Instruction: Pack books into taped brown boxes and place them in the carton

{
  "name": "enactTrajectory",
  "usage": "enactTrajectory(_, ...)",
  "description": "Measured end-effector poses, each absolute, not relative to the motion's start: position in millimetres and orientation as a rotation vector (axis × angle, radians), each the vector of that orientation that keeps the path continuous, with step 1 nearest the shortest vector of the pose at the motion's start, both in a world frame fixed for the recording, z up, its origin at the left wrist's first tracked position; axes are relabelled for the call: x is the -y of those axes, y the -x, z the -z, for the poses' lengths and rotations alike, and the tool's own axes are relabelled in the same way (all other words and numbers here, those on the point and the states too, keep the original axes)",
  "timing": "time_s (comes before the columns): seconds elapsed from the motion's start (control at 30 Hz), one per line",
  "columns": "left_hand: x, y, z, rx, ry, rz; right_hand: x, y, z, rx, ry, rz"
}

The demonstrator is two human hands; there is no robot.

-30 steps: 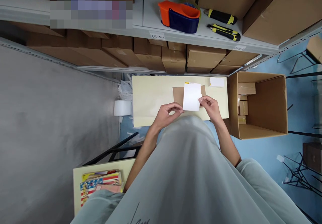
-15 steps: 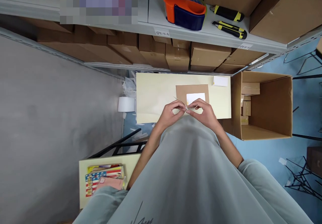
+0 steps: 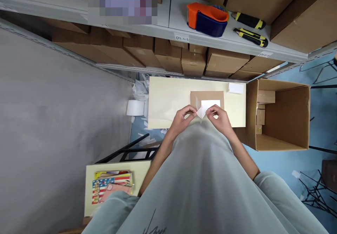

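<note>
Between my two hands is a small white label, held up at a tilt with a pale, see-through flap beside it. My left hand pinches the label's left edge between thumb and fingertips. Its right side meets the pinched fingers of my right hand. Just beyond the hands, a flat brown cardboard piece lies on the cream table. A white rectangular sheet rests on that cardboard, partly hidden by my fingers.
A small white box sits at the table's back right. Right of the table stands a large open carton with several small boxes inside. Overhead, a shelf holds cartons, an orange-and-blue tape dispenser and utility knives. Magazines lie lower left.
My hands have moved apart from their fingertip-to-fingertip pinch. The white label now shows opened out between them. The whole view has shifted slightly, with everything a little further right.
</note>
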State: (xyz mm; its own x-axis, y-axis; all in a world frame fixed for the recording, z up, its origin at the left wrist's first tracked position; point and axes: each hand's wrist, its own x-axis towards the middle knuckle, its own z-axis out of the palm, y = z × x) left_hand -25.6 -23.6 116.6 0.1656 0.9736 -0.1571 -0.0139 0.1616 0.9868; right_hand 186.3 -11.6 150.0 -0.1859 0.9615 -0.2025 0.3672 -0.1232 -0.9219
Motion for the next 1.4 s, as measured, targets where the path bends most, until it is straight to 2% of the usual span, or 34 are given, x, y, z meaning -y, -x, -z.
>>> enactTrajectory(0.3,28,82,-104,-1.275,-0.854,-1.155,6,-154,-149,1.429,1.562,-1.304)
enactTrajectory(0.73,15,278,-68,-1.827,-0.83,-1.219,6,-88,-152,1.499,1.543,-1.324)
enactTrajectory(0.9,-8,338,-63,-2.209,-0.841,-1.094,5,-78,-154,1.494,1.532,-1.286)
enactTrajectory(1.03,-38,377,-57,-2.452,-0.997,-0.765,5,-79,-153,1.493,1.559,-1.236)
enactTrajectory(1.13,-62,392,-50,-2.407,-0.924,-0.465,6,-81,-152,1.493,1.559,-1.207)
enactTrajectory(1.2,-72,386,-45,-2.367,-0.881,-0.395,7,-82,-151,1.481,1.565,-1.188)
enactTrajectory(1.3,-71,344,-41,-2.205,-1.006,-0.584,9,-84,-152,1.48,1.588,-1.139)
enactTrajectory(1.4,-51,266,-45,-1.725,-1.051,-0.81,9,-86,-155,1.558,1.587,-1.0)
